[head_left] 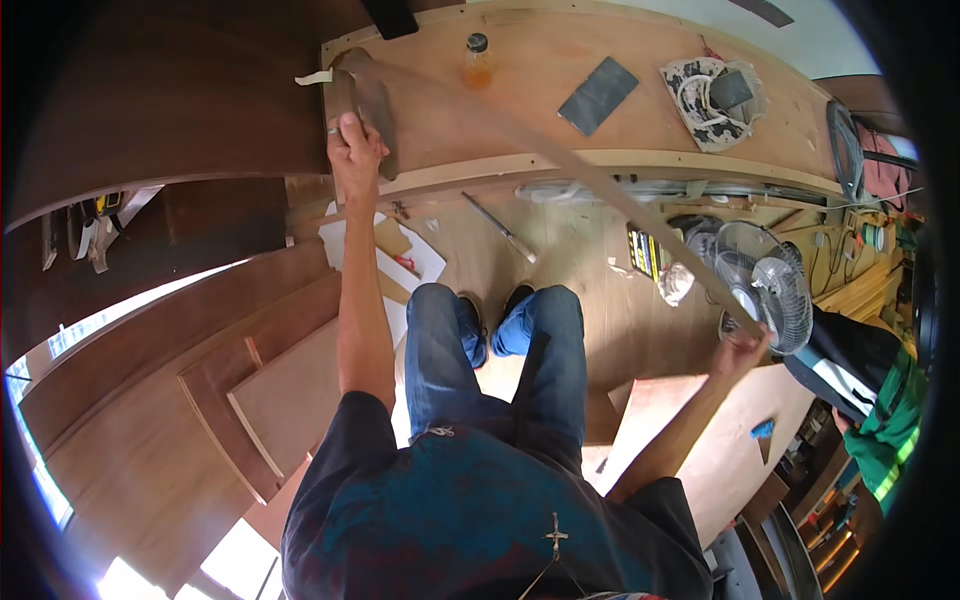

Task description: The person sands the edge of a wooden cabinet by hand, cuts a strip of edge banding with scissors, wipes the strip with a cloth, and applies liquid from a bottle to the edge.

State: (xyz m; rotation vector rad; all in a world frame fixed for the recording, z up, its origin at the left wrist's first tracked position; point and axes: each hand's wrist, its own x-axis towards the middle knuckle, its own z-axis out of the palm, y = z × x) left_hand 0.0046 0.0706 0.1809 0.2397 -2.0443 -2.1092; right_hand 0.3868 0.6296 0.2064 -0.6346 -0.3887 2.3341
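1. Leaving boards (282, 392) leaning at the far left, well apart from both hands.
2. Gripping the roll (377, 95) in the left hand (357, 150), at the left end of the surface (450, 135). Curling the fingers round the near side, with the thumb uppermost. Showing a pale tab (313, 77) just beside the roll. Judging from the thickness, apparently having plenty left wound; not being able to tell exactly how much.
3. Having a bottle (478, 60) standing on the surface, just beyond the strip (600, 182).
4. Spanning the gap between both hands with the strip, running aslant and nearly straight above the surface and floor. Counting this long run as the part already unwound, by the look of it. Seeing no part of this run laid down or fastened yet.
5. Having a dark pad (598, 96) and, further right, a patterned bag (690, 130) lying on the surface, apart from the hands.
6. Pinching the strip's right end between the fingers of the right hand (742, 352), just beside the fan (785, 300) in view. Not being able to tell each finger's exact placing there.
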